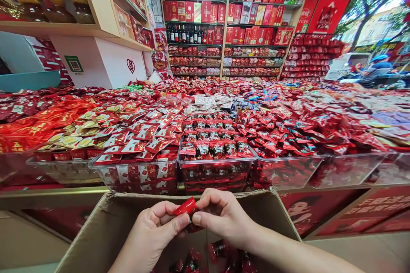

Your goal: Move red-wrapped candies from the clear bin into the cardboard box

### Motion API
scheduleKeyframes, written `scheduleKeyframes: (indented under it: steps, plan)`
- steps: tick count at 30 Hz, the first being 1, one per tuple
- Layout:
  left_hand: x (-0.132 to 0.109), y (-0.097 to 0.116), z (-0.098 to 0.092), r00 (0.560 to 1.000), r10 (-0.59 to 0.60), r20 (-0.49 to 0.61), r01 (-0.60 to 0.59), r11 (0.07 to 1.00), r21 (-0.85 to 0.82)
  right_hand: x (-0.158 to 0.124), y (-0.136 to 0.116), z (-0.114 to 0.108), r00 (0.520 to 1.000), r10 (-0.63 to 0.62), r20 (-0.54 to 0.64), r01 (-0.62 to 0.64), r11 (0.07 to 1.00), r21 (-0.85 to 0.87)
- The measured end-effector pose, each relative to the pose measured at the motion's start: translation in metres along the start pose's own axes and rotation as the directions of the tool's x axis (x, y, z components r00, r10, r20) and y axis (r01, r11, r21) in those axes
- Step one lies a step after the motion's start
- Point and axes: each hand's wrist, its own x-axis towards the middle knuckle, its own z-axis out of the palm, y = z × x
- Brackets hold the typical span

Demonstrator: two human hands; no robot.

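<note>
Between my two hands is a small red wrapped candy (186,207), held over an open cardboard box (105,226). My left hand (156,230) pinches it from the left with thumb and fingers. From the right, my right hand (224,217) grips its other end, thumb tip close to the left thumb. Part of the wrapper is hidden behind the fingers. Several loose red-and-black wrapped candies (194,260) lie in the box below. Just beyond the box, a clear bin (216,164) holds rows of similar red-and-black candies (218,149).
Clear plastic bins stand side by side along the counter, among them one of red-and-white packets (145,130) and one of loose red packets (278,136). Behind are shelves (227,17) of bottles and red boxes. A person in blue (379,66) is outside at the right.
</note>
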Motion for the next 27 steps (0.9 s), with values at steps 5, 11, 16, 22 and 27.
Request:
scheduleKeyframes:
  steps: [5, 11, 16, 22, 27]
  plan:
    - [0.000, -0.005, 0.005, 0.999, 0.037, 0.021, -0.034, 0.994, -0.108, -0.005, 0.002, -0.003, 0.866, -0.496, 0.058, 0.440, 0.702, -0.560]
    - [-0.013, -0.002, 0.018, 0.999, -0.027, -0.028, 0.017, 0.956, -0.292, -0.010, -0.001, 0.002, 0.781, -0.562, 0.272, 0.573, 0.472, -0.670]
    - [-0.017, 0.008, 0.018, 1.000, 0.013, -0.005, -0.014, 0.947, -0.320, -0.011, -0.001, 0.001, 0.872, -0.475, 0.120, 0.458, 0.703, -0.544]
    - [-0.014, 0.008, 0.011, 0.992, 0.042, 0.117, -0.003, 0.950, -0.312, -0.003, 0.002, 0.000, 0.991, -0.127, -0.048, 0.121, 0.987, -0.105]
    - [-0.011, 0.014, 0.004, 0.996, 0.020, 0.083, -0.001, 0.976, -0.216, 0.001, -0.003, 0.001, 0.997, 0.023, -0.079, -0.014, 0.993, 0.115]
